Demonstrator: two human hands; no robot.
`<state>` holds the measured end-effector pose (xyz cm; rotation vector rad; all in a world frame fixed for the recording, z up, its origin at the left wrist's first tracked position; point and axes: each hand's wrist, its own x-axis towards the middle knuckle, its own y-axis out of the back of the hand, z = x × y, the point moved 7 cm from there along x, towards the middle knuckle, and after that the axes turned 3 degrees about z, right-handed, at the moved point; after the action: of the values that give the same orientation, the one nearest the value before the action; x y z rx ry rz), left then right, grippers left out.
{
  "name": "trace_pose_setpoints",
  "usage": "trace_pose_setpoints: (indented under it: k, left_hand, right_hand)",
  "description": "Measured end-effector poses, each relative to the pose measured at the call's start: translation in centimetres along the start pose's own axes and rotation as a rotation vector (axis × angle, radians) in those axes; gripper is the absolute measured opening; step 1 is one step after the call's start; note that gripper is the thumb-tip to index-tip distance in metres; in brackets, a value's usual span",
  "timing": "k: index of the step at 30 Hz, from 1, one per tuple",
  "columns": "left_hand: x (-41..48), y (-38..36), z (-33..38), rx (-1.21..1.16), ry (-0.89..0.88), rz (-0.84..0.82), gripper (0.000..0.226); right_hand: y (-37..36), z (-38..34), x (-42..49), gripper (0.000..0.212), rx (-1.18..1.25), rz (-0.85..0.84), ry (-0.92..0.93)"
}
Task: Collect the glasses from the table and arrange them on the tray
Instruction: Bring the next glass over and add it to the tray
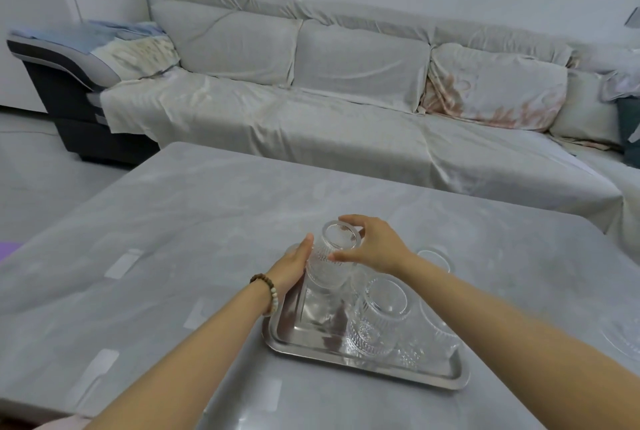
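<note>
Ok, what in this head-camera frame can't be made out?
- Head view: whether the held glass touches the tray; both hands and its clear wall hide its base.
- The tray's glass count: clear ribbed walls overlap.
- The glass object at right: cut by the frame edge.
- The right hand's palm side.

1. Left arm: bare forearm extends from the lower left edge toward the centre, wrist straight.
2. Left hand [294, 268]: palm faces right, fingers extended and pressed flat against the side of a ribbed glass [332, 258].
3. Right arm: bare forearm extends from the lower right edge, angled up and leftward.
4. Right hand [375, 249]: grip closed on the same glass, fingers curled over its upper rim, thumb on its near side.
</note>
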<state>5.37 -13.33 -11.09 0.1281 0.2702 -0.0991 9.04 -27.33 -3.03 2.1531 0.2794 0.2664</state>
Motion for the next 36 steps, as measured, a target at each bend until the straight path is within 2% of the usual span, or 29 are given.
trace_pose_setpoints:
  k: [3,5,20,25,31,36]
  left_hand:
    - [0.2,-0.3,0.2,-0.075,-0.006,0.009,0.035]
    - [0.4,-0.6,0.4,-0.091,-0.027,0.007,0.03]
    - [0.2,-0.9,0.6,-0.12,-0.05,0.019,0.03]
    - [-0.1,-0.1,1.1,-0.125,-0.06,0.09,0.033]
    - [-0.8,0.9,6.2,-0.058,-0.193,0.231,0.041]
    - [-0.8,-4.1,12.1,0.047,-0.344,0.164,0.037]
  right_hand:
    - [-0.2,0.2,-0.1,0.086,-0.005,-0.011,-0.001]
    - [-0.5,0.2,-0.2,0.084,-0.009,-0.02,0.002]
    - [-0.7,0.0,-0.8,0.077,-0.003,0.002,0.04]
    - [-0.5,0.0,-1.4,0.08,-0.003,-0.026,0.051]
    - [6.1,2.2,-4.2,0.074,0.145,0.029,0.031]
    - [14.5,7.9,-8.6,0.069,0.116,0.138,-0.057]
